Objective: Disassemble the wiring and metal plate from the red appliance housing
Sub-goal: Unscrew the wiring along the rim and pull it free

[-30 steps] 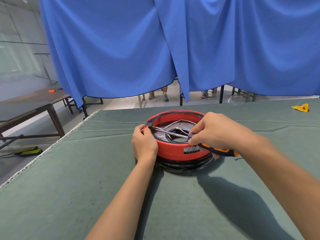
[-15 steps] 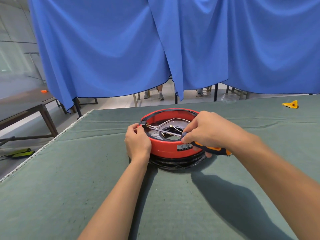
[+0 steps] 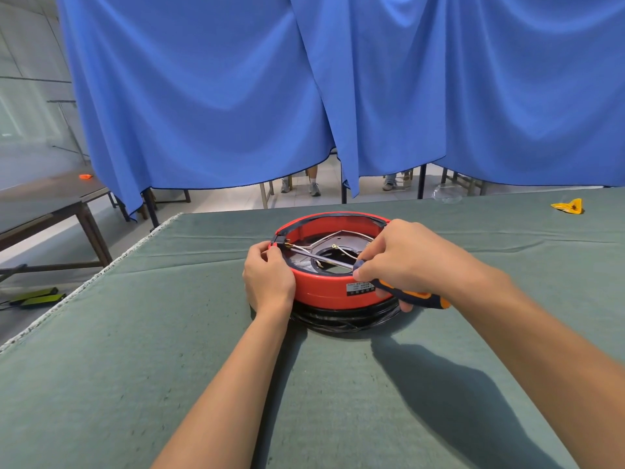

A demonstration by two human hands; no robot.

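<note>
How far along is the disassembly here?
Nothing looks removed: wiring and metal plate still sit inside the housing. In hand: the left hand steadies the housing, the right hand drives a screwdriver toward the left terminal. Left: freeing both.

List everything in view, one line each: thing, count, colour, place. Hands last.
housing: 1, red, centre of table, on a black base
plate: 1, silver, inside housing
wires: several, pale, across plate
screwdriver: 1, black and orange handle, shaft reaching into housing
label: 1, black, housing front wall
table: 1, green cloth
yellow piece: 1, far right of table
curtain: blue, behind table
side table: 1, dark, left
left hand: grips housing rim
right hand: holds screwdriver
</note>
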